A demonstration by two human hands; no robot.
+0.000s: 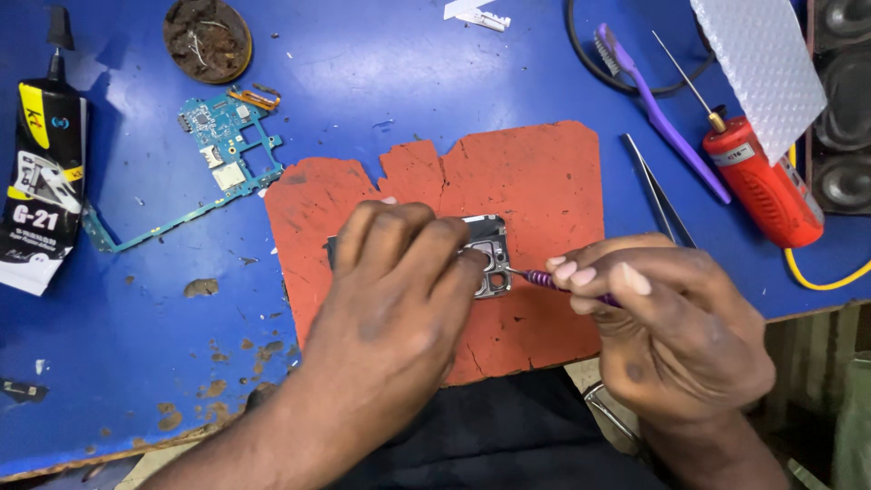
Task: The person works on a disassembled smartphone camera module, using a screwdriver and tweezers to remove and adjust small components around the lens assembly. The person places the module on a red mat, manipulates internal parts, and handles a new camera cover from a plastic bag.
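Starting far left of the blue bench (pixel 381 82): black-and-yellow glue tube (pixel 41 172) lying flat, nozzle pointing away. Next to it, a blue-green phone circuit board (pixel 222 150) out of its housing, long thin arm trailing down-left, small orange flex at its top. Above the board, a round dish (pixel 207 36) w/ dark scraps and bits of wire.

Centre: torn red-orange work mat (pixel 535 181). On it lies a dark phone frame (pixel 490 259), camera-cutout end showing, the rest hidden under the left hand (pixel 399 290). That hand is curled over the frame, fingers pressing down on it and pinning it to the mat.

Right hand (pixel 671 327) is closed round a purple-handled screwdriver (pixel 553 281), pinched btwn thumb and fingers, metal tip touching the frame just beside the camera cutout.

Further right, untouched: metal tweezers (pixel 662 195), purple brush (pixel 653 100), red needle-tip bottle (pixel 762 177), white bubble wrap (pixel 767 68), yellow cable (pixel 817 277) at the bench edge.

Progress, as a judgement: board already sits apart from the frame, so the strip-down looks well along; work at the camera end is in hand. Can't tell whether any screw is out there, too small to see.
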